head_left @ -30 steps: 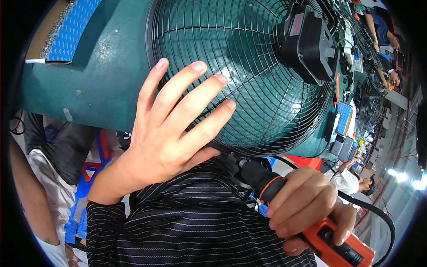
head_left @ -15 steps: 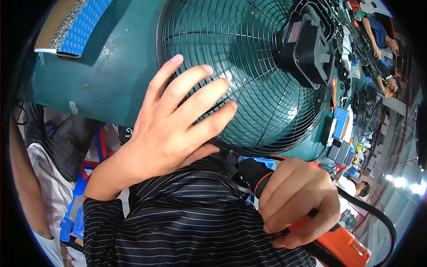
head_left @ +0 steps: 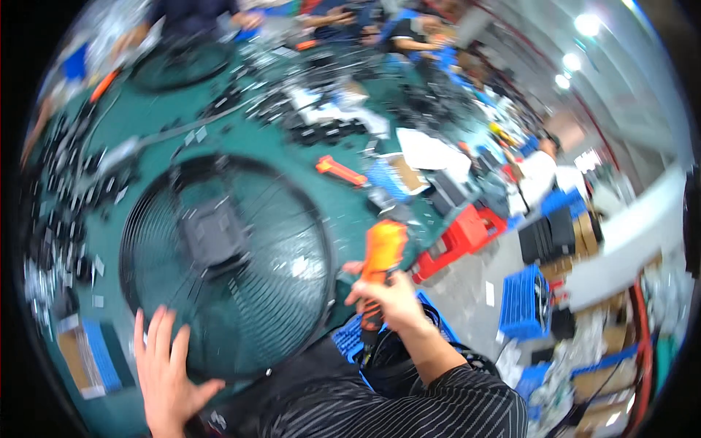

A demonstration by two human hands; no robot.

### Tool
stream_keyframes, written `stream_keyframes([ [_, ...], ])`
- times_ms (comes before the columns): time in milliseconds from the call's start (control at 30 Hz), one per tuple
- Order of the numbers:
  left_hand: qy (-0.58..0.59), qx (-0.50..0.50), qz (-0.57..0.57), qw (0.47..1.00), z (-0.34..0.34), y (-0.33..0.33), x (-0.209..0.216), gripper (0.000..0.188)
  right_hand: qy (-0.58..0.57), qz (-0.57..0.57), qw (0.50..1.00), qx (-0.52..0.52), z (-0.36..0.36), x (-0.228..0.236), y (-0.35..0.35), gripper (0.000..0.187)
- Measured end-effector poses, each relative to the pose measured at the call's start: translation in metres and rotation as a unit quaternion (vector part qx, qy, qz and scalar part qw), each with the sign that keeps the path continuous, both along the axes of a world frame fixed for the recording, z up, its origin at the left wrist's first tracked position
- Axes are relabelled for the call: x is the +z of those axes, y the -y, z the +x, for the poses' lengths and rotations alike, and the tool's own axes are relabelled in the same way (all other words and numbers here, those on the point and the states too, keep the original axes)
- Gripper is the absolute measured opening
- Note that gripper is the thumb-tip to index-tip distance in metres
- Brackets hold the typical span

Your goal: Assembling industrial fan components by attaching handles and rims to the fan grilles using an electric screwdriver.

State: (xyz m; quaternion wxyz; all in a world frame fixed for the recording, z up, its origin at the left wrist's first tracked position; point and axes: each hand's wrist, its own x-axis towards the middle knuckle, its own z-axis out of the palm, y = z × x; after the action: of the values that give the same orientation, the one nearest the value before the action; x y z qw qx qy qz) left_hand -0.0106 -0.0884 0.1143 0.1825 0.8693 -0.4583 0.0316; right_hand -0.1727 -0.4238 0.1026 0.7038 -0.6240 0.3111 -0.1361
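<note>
— What's changed?
— The left hand (head_left: 164,372), fingers spread, now presses the fan guard's (head_left: 226,266) near rim. The right hand (head_left: 387,296), fist closed, has lifted the orange power screwdriver (head_left: 381,255) clear, beside the guard.

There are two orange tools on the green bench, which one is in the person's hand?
The orange power tool at the fan guard's right edge, gripped by the right hand. The other orange tool lies untouched farther up the green bench.
</note>
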Motion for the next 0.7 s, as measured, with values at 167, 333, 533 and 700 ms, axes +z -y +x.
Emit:
stream_keyframes([
  [167, 0.056, -0.057, 0.026, 0.996, -0.006, -0.012, 0.011, 0.067, -0.072, 0.060, 0.989, 0.113, -0.023, -0.020, -0.018, 0.037],
  [333, 0.051, -0.056, 0.053, 0.996, -0.015, 0.000, -0.004, 0.076, 0.038, 0.139, 0.984, 0.109, 0.000, -0.034, 0.018, 0.033],
  [533, 0.122, 0.075, -0.029, 0.989, -0.072, 0.078, -0.036, 0.085, 0.038, 0.100, 0.994, 0.000, 0.059, -0.021, 0.048, 0.029],
  [700, 0.085, 0.090, -0.073, 0.990, -0.095, 0.113, -0.034, 0.083, 0.219, -0.074, 0.970, -0.076, 0.037, -0.003, 0.042, 0.032],
])
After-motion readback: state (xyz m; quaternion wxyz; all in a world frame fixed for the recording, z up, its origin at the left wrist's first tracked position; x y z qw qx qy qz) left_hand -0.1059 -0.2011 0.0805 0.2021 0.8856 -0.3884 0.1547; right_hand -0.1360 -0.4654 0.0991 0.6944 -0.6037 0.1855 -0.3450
